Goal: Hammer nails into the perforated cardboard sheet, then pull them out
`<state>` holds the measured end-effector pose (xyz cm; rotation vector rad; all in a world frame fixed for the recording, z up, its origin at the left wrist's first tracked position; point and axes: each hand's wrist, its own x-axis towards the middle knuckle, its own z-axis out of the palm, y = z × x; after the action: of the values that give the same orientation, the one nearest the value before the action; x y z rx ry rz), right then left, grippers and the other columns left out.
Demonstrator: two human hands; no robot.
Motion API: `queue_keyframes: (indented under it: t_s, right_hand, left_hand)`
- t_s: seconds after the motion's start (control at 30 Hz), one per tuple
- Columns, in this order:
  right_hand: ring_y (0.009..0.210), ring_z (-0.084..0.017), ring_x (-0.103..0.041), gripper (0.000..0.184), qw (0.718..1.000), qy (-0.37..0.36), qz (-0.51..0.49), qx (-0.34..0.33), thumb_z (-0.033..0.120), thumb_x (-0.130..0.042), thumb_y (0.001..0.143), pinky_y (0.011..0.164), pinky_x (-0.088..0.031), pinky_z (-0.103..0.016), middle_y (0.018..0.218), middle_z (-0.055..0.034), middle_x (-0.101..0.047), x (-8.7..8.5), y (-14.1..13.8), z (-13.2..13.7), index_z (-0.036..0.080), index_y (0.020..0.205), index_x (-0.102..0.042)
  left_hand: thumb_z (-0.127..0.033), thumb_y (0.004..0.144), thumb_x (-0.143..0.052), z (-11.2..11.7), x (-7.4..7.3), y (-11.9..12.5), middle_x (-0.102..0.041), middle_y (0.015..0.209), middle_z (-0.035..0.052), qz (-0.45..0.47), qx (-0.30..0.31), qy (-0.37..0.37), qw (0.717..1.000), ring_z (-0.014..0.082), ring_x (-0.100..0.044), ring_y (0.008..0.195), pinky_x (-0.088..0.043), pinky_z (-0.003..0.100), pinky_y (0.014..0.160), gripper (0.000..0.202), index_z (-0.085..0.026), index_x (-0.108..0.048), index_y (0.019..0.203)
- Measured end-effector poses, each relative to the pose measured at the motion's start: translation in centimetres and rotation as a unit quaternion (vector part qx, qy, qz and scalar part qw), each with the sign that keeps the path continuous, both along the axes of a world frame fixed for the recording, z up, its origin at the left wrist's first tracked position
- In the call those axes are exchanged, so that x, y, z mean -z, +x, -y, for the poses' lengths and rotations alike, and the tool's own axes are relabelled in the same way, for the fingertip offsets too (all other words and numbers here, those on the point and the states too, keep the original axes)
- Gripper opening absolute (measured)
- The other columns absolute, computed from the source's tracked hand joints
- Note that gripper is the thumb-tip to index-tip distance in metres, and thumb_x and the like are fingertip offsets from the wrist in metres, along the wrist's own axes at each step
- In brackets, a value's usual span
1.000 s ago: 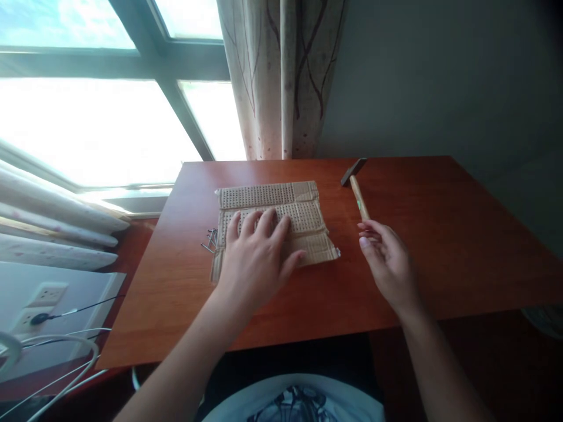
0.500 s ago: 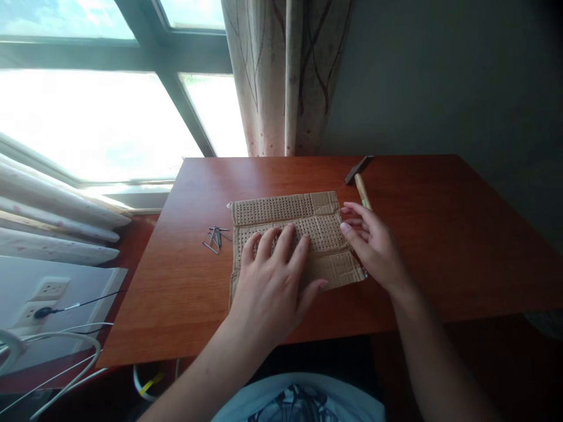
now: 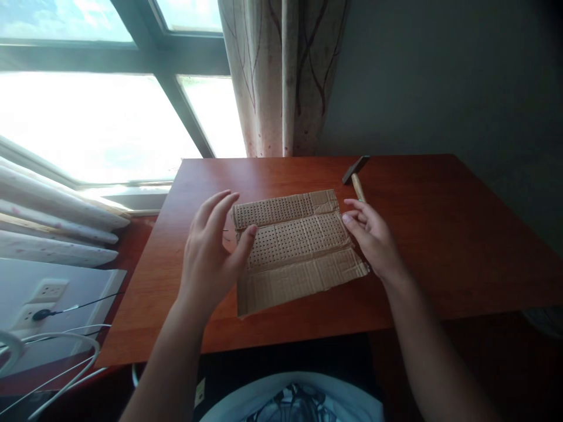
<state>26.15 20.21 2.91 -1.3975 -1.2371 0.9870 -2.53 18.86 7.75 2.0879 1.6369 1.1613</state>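
Observation:
A creased piece of cardboard lies flat on the table, punched with rows of small holes across its upper two panels. At its left edge is my left hand, thumb and fingers spread, the thumb over the cardboard. My right hand is by the right edge, fingers loosely bent and apart, the thumb tip close to the edge. Past the right fingertips lies a hammer with a dark head and a wooden handle. Behind my left hand only a sliver of a nail shows; the other nails are hidden.
The reddish wooden table stands against a window and a curtain. On the left, below the table top, are a wall socket with a black plug and several loose white cables.
My left hand has lifted from the middle of the cardboard and moved left to its edge, now covering most of the nails. My right hand has barely moved.

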Motion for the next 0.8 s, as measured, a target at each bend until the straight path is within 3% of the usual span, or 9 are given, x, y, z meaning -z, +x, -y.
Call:
queue_keyframes:
  t_s: [0.1,0.27,0.43,0.63,0.8]
  right_hand:
    - [0.078,-0.018,-0.061,0.038,0.999,-0.019,-0.031,0.004,0.045,-0.066,0.086,0.071,-0.047,-0.032,0.083,-0.0017,-0.066,-0.1,-0.3,-0.7,0.022,0.116,-0.062]
    - [0.066,-0.016,-0.057,0.036,0.996,-0.042,-0.073,-0.002,0.044,-0.069,0.083,0.062,-0.043,-0.03,0.072,0.0013,-0.063,-0.3,-0.8,-1.0,0.021,0.111,-0.062]
    - [0.063,-0.015,-0.056,0.038,0.996,-0.042,-0.075,-0.003,0.042,-0.07,0.083,0.06,-0.042,-0.029,0.066,0.0045,-0.056,-0.5,-1.0,-0.7,0.022,0.113,-0.062]
    - [0.063,-0.014,-0.057,0.043,0.989,-0.086,-0.122,-0.013,0.041,-0.074,0.079,0.058,-0.044,-0.027,0.071,0.0029,-0.061,-1.6,-1.0,0.4,0.021,0.116,-0.063]
    - [0.06,-0.015,-0.056,0.045,0.984,-0.125,-0.128,-0.023,0.041,-0.074,0.078,0.055,-0.043,-0.028,0.07,0.0024,-0.062,-2.3,-1.1,1.2,0.021,0.116,-0.062]
  left_hand:
    - [-0.036,0.086,-0.068,-0.8,2.0,-0.9,-0.056,0.139,0.0103,0.157,-0.019,-0.063,0.985,0.0276,-0.056,0.125,-0.047,0.044,0.104,0.053,-0.025,-0.054,0.136]
    - [-0.038,0.08,-0.073,-1.1,4.1,-0.6,-0.062,0.126,0.0112,0.343,-0.039,-0.162,0.925,0.0247,-0.061,0.114,-0.05,0.039,0.096,0.056,-0.021,-0.056,0.13]
    - [-0.033,0.077,-0.076,-1.0,3.6,-0.3,-0.066,0.119,0.0097,0.415,-0.03,-0.173,0.893,0.0209,-0.065,0.101,-0.052,0.036,0.091,0.056,-0.02,-0.057,0.128]
    - [-0.032,0.078,-0.077,0.1,2.4,-0.5,-0.066,0.118,0.008,0.432,-0.023,-0.178,0.884,0.0223,-0.065,0.105,-0.053,0.034,0.089,0.055,-0.022,-0.059,0.129]
    - [-0.031,0.078,-0.077,1.2,2.3,-0.6,-0.066,0.117,0.0076,0.438,-0.031,-0.21,0.873,0.0215,-0.065,0.104,-0.053,0.031,0.086,0.053,-0.021,-0.061,0.127]
